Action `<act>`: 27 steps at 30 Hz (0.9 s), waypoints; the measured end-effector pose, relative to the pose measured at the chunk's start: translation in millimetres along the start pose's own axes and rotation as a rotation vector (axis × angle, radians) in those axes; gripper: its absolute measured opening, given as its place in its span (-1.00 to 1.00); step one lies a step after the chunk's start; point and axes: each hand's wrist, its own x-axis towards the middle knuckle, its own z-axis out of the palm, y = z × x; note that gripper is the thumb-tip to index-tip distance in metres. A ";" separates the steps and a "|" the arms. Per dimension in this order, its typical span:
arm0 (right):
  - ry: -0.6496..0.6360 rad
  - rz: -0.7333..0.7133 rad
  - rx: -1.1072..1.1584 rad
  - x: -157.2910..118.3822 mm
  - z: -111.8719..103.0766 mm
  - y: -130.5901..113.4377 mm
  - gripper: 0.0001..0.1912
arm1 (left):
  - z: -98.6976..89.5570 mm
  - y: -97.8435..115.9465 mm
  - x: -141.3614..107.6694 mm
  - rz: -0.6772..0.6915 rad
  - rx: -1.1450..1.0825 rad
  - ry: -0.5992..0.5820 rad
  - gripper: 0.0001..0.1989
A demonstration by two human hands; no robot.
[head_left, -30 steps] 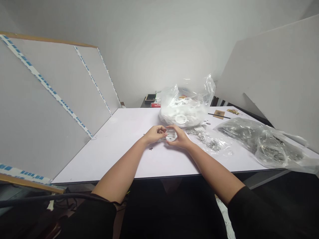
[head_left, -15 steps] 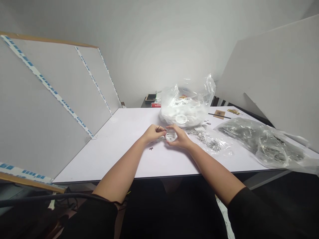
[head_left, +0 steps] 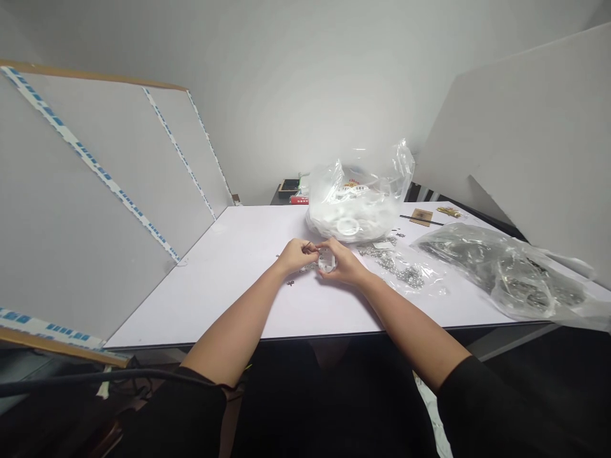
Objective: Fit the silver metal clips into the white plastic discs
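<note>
The round white part [head_left: 326, 261] sits between the hands [head_left: 296, 256] [head_left: 346, 264].

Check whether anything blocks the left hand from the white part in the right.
Nothing visible does. The left hand's fingertips are at the near-side edge of the white part held by the right hand. The bulky clear bag sits beyond both hands, not between them.

Both hands [head_left: 344, 262] meet at a small white piece [head_left: 327, 260] near a bulging clear bag [head_left: 360, 213].
</note>
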 end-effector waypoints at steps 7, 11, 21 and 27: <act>-0.044 0.001 -0.038 -1.4 1.0 -3.6 -0.40 | 4.0 3.2 -2.0 0.068 0.163 0.052 -0.87; -0.040 -0.009 -0.059 -1.7 0.7 -4.9 -0.44 | 5.3 2.0 -2.3 0.105 0.241 0.065 -0.87; -0.044 0.041 0.001 -3.3 -6.4 0.3 -0.43 | -5.3 -4.7 2.8 0.172 0.253 -0.054 -0.77; -0.133 0.160 0.036 -8.5 -15.8 9.0 -0.36 | -21.2 -6.6 0.7 0.149 0.221 -0.093 -0.72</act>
